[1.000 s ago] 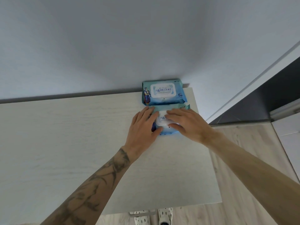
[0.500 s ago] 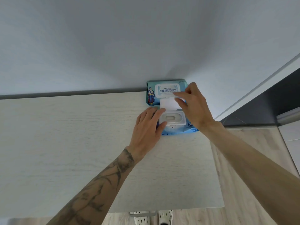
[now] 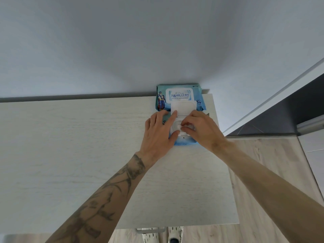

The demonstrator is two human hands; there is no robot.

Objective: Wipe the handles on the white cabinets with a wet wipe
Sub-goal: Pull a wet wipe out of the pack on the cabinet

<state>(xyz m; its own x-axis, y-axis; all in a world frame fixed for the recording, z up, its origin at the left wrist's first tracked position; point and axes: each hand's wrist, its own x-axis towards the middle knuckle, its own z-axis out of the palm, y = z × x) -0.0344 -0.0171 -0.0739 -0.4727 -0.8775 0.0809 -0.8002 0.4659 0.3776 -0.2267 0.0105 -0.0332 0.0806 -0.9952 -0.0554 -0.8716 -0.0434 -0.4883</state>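
Two blue packs of wet wipes lie at the far right of a pale wooden cabinet top (image 3: pixel 70 155). The far pack (image 3: pixel 178 94) rests against the wall with its lid shut. The near pack (image 3: pixel 184 142) has its white flip lid (image 3: pixel 183 106) standing open. My left hand (image 3: pixel 158 135) lies flat on the near pack's left side and holds it down. My right hand (image 3: pixel 201 132) pinches at the white wipe (image 3: pixel 178 127) in the oval opening with thumb and forefinger. No cabinet handle shows clearly.
A plain grey-white wall (image 3: pixel 157 41) rises right behind the cabinet top. To the right lie light wood floor (image 3: pixel 263 172), a white door frame (image 3: pixel 273 100) and a dark doorway. My shoes (image 3: pixel 173 235) show below the top's front edge.
The lid of the near pack has been flipped open by my right hand, which then came back down onto the opening. My left hand stayed pressing on the pack.
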